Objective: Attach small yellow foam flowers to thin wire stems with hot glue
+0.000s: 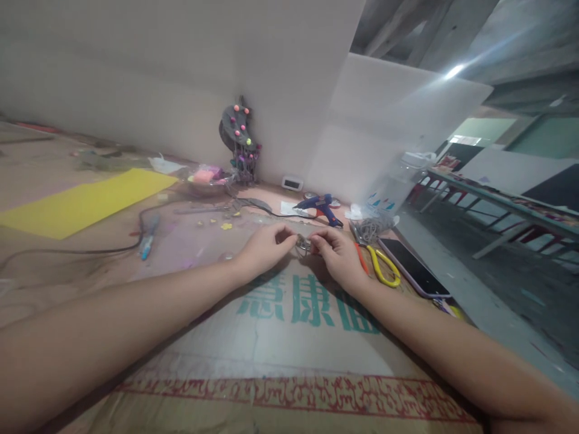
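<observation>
My left hand point(266, 248) and my right hand point(335, 252) meet above the middle of the table, fingers pinched. Between them is a small, greyish wire-like piece point(302, 243) with loops, too blurred to name. Both sets of fingertips seem closed on it, one from either side. Just beyond lies a blue glue gun point(323, 208). Close to my right hand are pliers with an orange and a yellow handle point(384, 268), their orange handle partly hidden behind it. Small yellow flower pieces point(226, 226) are scattered past my left hand.
A dark crescent-shaped decoration point(236, 129) with coloured beads leans at the back wall. A bowl of pink items point(210, 179), a yellow sheet point(85, 202) and a blue pen point(148, 241) are left. A phone point(414, 266) and grey cord point(373, 228) lie right, near the table's edge.
</observation>
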A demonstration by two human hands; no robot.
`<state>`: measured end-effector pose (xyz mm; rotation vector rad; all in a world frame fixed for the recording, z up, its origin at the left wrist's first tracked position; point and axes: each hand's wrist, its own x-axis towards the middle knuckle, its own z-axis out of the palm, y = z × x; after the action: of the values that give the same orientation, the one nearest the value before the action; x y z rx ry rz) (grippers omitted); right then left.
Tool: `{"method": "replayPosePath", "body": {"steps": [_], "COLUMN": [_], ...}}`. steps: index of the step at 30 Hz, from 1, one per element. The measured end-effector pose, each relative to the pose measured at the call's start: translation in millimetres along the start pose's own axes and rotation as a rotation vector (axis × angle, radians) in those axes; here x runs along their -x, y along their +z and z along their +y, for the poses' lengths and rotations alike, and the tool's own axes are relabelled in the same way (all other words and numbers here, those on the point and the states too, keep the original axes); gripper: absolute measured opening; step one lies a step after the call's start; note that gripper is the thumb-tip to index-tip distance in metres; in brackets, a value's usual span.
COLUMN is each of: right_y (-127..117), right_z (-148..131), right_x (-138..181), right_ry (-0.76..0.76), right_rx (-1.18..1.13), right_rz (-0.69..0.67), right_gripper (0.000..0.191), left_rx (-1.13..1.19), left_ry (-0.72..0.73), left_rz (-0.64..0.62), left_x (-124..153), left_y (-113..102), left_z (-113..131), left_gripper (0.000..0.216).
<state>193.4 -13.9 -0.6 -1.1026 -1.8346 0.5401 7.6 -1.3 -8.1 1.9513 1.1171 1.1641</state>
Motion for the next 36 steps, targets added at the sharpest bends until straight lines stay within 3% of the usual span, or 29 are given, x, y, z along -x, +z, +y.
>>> {"method": "replayPosePath", "body": {"steps": [9, 14, 17, 22, 36], "right_y": [-1, 2, 4, 3, 3], "right_z": [-2, 7, 10, 5, 1], "right_x": [-1, -3, -3, -3, -4], "right_ry": [-0.050, -0.003, 0.028, 0.047, 0.006], "right_rx": [0.092, -0.026, -0.102, -0.003, 0.100], "right_rz": [0.009, 0.043, -0.006, -0.021, -0.042], "right_gripper": [0.037, 0.017, 0.021, 0.026, 0.018], "left_rx": [-0.008, -0.010, -0.005, -0.006, -0.048], "left_ry": [0.018, 0.044, 0.067, 0.081, 0.060], "left_rz": [-0.015, -0.019, -0.033, -0.036, -0.085], "left_x": [2, 2, 2, 1, 1], "left_y": [-2, -2, -2, -1, 1], "left_z": [6, 5, 4, 2, 0], "left_gripper": [0.019, 0.019, 0.019, 0.019, 0.020]}}
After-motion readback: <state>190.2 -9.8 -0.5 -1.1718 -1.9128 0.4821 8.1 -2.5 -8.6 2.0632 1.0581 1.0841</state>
